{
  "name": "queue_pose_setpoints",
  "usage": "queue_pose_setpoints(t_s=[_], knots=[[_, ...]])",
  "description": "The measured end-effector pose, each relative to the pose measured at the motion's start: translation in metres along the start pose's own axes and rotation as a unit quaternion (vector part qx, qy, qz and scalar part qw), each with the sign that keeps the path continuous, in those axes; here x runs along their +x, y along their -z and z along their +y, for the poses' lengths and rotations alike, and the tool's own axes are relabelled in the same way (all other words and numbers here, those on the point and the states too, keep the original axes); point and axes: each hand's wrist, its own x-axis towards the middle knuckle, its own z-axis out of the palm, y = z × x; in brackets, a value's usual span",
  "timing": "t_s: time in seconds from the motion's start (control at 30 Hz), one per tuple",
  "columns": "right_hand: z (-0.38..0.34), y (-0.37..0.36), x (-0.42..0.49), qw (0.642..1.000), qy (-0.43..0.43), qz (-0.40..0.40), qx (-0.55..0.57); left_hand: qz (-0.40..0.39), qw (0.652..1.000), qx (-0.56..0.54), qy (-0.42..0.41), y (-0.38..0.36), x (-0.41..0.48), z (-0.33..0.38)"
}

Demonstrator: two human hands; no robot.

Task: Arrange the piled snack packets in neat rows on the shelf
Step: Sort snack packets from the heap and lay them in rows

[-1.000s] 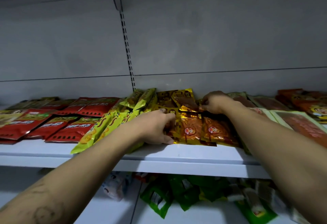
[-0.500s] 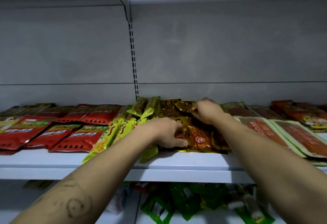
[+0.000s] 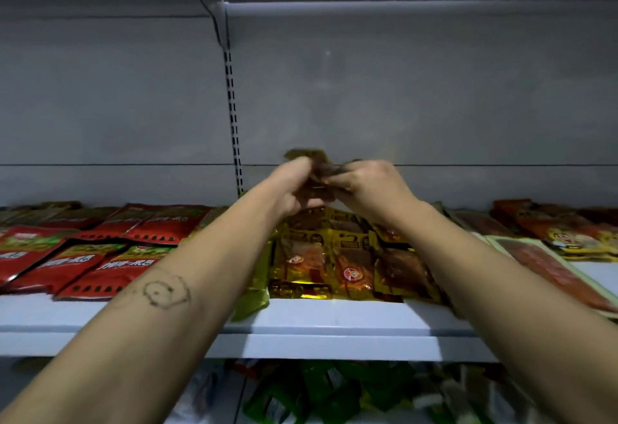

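A packet (image 3: 320,171) has been lifted above the gold pile (image 3: 334,256), pinched by left grip (image 3: 290,187) and right grip (image 3: 372,182), presumably for realignment.

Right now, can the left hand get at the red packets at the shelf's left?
Probably not yet: the left hand is gripping lifted gold packets with the right hand. Nothing blocks the red packets otherwise.

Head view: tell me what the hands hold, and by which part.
Both hands hold a gold-brown snack packet above the pile. The left hand grips its left side and the right hand its right side.
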Motion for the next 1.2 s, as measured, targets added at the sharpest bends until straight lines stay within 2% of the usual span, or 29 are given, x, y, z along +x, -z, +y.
queue_pose_setpoints(t_s=[0.03, 0.1, 0.2, 0.27, 0.33, 0.43, 0.57, 0.63, 0.67, 0.8, 0.97, 1.1, 1.2], knots=[[-0.001, 0.004, -0.002, 0.999, -0.010, -0.040, 0.013, 0.029, 0.999, 0.012, -0.026, -0.004, 0.004, -0.001], [0.002, 0.010, -0.006, 0.985, -0.106, -0.093, 0.100, 0.080, 0.993, 0.053, -0.075, -0.005, 0.014, -0.007], [0.023, 0.009, -0.003, 0.932, -0.281, -0.009, 0.230, 0.070, 0.989, 0.084, -0.099, -0.005, 0.020, -0.019], [0.038, 0.006, -0.002, 0.885, -0.368, 0.000, 0.286, 0.041, 0.991, 0.080, -0.098, -0.007, 0.021, -0.023], [0.049, -0.001, -0.005, 0.845, -0.401, -0.031, 0.352, 0.008, 0.992, 0.080, -0.097, -0.010, 0.022, -0.026], [0.059, -0.019, -0.008, 0.804, -0.439, -0.035, 0.400, 0.022, 0.979, 0.178, -0.100, -0.011, 0.028, -0.027], [0.069, -0.038, -0.004, 0.810, -0.474, -0.057, 0.341, 0.015, 0.962, 0.264, -0.062, -0.011, 0.035, -0.032], [0.074, -0.044, -0.005, 0.811, -0.477, -0.071, 0.332, 0.044, 0.947, 0.310, -0.072, -0.010, 0.047, -0.039], [0.076, -0.047, -0.006, 0.816, -0.475, -0.076, 0.322, 0.053, 0.929, 0.357, -0.082, -0.011, 0.053, -0.043], [0.080, -0.061, -0.006, 0.838, -0.458, -0.111, 0.276, 0.074, 0.815, 0.570, -0.076, -0.017, 0.074, -0.052], [0.086, -0.088, -0.003, 0.861, -0.424, -0.168, 0.226, 0.081, 0.768, 0.633, -0.052, -0.017, 0.093, -0.064], [0.089, -0.103, -0.003, 0.877, -0.388, -0.223, 0.177, 0.054, 0.740, 0.668, -0.047, -0.018, 0.104, -0.074], [0.093, -0.111, -0.003, 0.877, -0.370, -0.279, 0.123, 0.037, 0.682, 0.729, -0.043, -0.016, 0.107, -0.071]])
